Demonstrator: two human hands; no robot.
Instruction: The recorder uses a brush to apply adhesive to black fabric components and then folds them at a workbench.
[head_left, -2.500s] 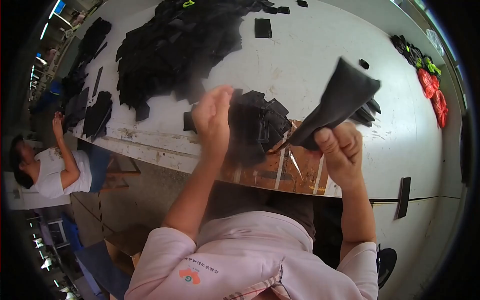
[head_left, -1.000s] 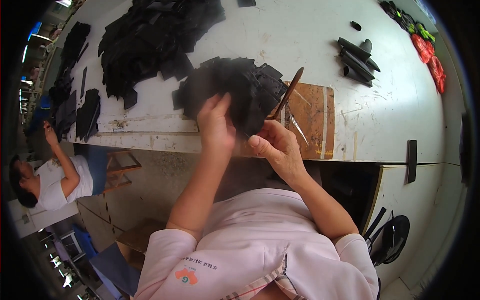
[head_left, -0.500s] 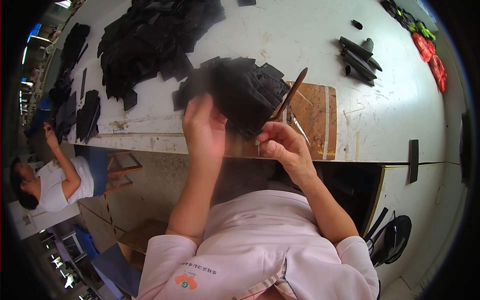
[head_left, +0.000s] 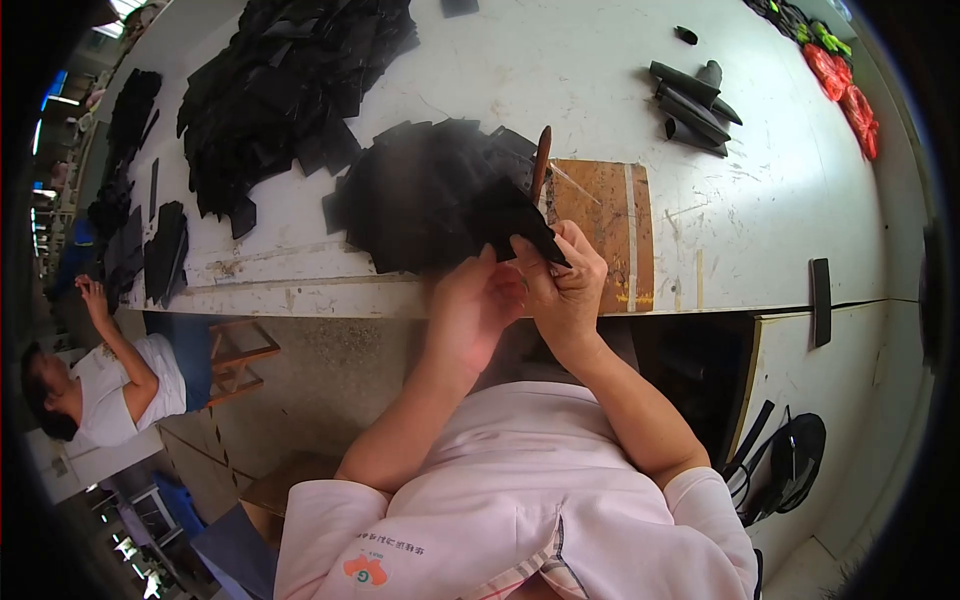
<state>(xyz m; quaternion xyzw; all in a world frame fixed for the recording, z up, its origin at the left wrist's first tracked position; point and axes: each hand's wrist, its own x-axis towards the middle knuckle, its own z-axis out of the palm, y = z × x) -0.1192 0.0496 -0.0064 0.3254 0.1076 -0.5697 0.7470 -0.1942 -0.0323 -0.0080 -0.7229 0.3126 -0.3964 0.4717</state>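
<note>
A flat black piece, likely cloth or thin sheet (head_left: 517, 217), is held up over the near table edge. My right hand (head_left: 567, 285) pinches its right side between thumb and fingers. At the lower left edge, the curled fingers of my left hand (head_left: 474, 308) close on the same piece. Just behind both hands lies a pile of similar black pieces (head_left: 415, 195). A brown, pointed tool (head_left: 542, 160) rises beside the pile; its lower part is hidden by the black piece. Under my right hand is a brown board (head_left: 610, 210) with tape strips.
A larger heap of black pieces (head_left: 290, 95) covers the table's far left. Several rolled black pieces (head_left: 695, 108) lie at the right, with red plastic bags (head_left: 842, 90) beyond. A dark strip (head_left: 820, 300) hangs over the near edge. Another person (head_left: 125, 370) is at the left.
The black piece has turned and moved from over the pile toward the right hand. My left hand has moved right and nearer, beside the right hand. The view has shifted slightly.
</note>
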